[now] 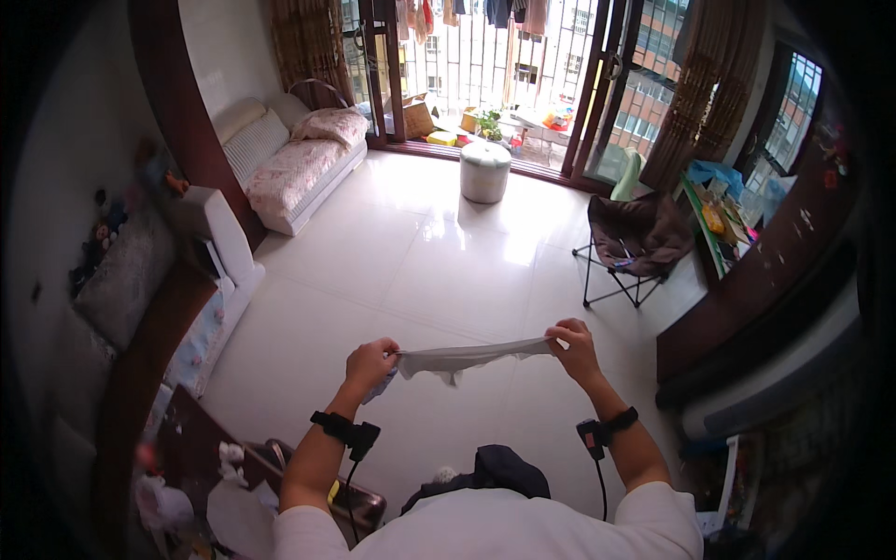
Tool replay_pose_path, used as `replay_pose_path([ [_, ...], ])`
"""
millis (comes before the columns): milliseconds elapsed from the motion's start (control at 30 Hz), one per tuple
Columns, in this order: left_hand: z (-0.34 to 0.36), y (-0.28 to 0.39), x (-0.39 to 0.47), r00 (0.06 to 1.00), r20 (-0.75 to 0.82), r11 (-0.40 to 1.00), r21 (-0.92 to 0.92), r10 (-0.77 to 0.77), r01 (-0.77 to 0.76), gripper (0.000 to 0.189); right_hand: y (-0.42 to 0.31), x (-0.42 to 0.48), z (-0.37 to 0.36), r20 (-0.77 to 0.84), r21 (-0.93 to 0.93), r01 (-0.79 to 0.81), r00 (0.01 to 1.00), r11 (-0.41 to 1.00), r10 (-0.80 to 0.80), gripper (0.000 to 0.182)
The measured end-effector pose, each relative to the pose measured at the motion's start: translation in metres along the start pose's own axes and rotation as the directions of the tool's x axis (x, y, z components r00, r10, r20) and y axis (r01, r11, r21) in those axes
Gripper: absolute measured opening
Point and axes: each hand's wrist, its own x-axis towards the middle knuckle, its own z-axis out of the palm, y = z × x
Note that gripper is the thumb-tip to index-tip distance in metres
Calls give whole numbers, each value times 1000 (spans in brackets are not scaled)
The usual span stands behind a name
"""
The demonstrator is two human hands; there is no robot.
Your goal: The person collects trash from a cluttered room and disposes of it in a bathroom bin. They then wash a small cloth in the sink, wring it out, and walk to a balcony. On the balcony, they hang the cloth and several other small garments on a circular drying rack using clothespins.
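Observation:
A thin white cloth, perhaps a garment (458, 358), is stretched between my two hands above the tiled floor. My left hand (371, 365) pinches its left end, where a bluish patterned bit of fabric (380, 387) hangs below the fingers. At the other end, my right hand (575, 348) grips the upper corner between thumb and fingers. The upper edge runs almost straight, while the lower edge droops in uneven folds. What exactly the cloth is cannot be told from here.
A brown folding chair (633, 234) stands to the right, beside a cluttered table (707, 231). A round white stool (484, 175) is near the sliding balcony door. Sofas (234, 245) line the left; a dark table (210, 427) with items sits at lower left.

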Motion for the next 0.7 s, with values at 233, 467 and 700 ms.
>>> replay_pose_path([
  [233,11,-3,236,1000,5,1000,-10,-15,15,18,149,164,105,4,135,-120,993,984,120,11],
  [467,-32,-8,448,992,-27,992,-14,-123,122,22,250,371,203,97,201,-70,994,977,51,11],
  [700,-47,-70,641,971,-78,975,-20,-224,223,23,317,583,316,185,305,23,979,952,-83,12],
])
